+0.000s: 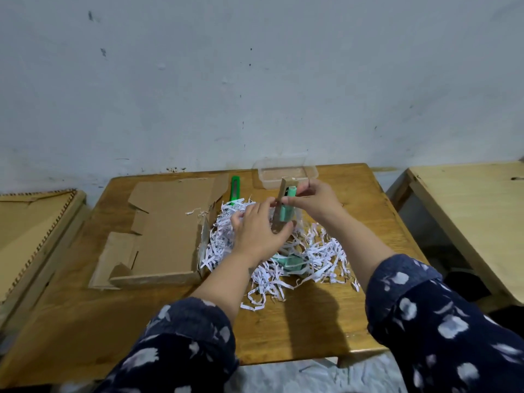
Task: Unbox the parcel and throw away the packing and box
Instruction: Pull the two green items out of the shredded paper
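Sleeves: two dark blue patterned sleeves are reaching in from the near edge of the desk.
Shredded paper: a loose white heap of shredded paper is lying on the desk surface right of centre, spilling toward the near edge.
Green item in heap: a pale green packet is lying half buried in the shreds, below the hands.
Cardboard box: the opened box is lying flattened-out on the left half of the desk, flaps spread, its right wall touching the paper heap.
Left hand: the left hand is gripping the lower end of a small carded item, thumb pressing on its bottom edge, fingers partly down among the shreds.
Right hand: the right hand is pinching the upper part of the same item between fingertips.
Carded item: a brown card backing with a mint green object on it is being held upright above the heap by both hands; what the object is cannot be told, the view being blurred.
Green cutter: a green utility knife is lying near the far edge, between the box flap and the heap.
Clear container: a transparent plastic tub is sitting at the far edge, just behind the right hand.
Side furniture: a pale wooden table is standing to the right, apart from the desk.
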`<action>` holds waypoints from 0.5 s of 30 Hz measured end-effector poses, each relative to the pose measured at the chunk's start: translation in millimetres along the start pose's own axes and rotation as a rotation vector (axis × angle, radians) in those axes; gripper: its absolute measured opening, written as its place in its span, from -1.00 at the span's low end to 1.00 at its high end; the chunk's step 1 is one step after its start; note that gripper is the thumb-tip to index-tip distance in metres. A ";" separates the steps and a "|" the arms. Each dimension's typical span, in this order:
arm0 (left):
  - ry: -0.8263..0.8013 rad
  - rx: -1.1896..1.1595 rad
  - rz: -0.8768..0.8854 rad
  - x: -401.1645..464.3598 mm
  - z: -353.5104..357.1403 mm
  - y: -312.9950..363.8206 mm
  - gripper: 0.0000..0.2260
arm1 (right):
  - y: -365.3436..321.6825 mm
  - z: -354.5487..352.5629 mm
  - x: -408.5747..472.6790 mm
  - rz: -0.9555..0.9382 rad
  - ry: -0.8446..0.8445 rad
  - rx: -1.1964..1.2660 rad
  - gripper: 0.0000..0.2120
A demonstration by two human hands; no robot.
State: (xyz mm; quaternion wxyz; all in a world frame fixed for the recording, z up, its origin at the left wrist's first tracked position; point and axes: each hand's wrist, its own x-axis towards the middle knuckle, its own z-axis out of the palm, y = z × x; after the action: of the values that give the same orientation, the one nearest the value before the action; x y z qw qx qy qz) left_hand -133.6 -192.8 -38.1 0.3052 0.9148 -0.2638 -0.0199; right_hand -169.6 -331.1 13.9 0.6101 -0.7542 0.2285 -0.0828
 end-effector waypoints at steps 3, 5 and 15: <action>-0.033 -0.209 -0.093 10.1 5.0 8.3 -0.60 | -6.3 2.5 -4.0 -0.034 0.033 -0.028 -0.76; -0.033 -0.331 -0.126 13.3 6.4 11.3 -0.68 | -5.4 3.5 -3.1 -0.072 0.057 -0.001 -0.77; -0.092 -0.117 -0.100 17.5 18.5 -0.8 -0.54 | -18.4 -22.7 11.4 -0.112 0.236 0.111 -0.87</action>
State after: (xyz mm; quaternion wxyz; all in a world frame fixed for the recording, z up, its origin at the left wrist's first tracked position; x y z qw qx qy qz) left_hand -121.8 -211.1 -51.4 0.3443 0.9055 -0.2301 -0.0924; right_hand -164.2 -353.4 35.3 0.6142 -0.7157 0.2513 -0.2176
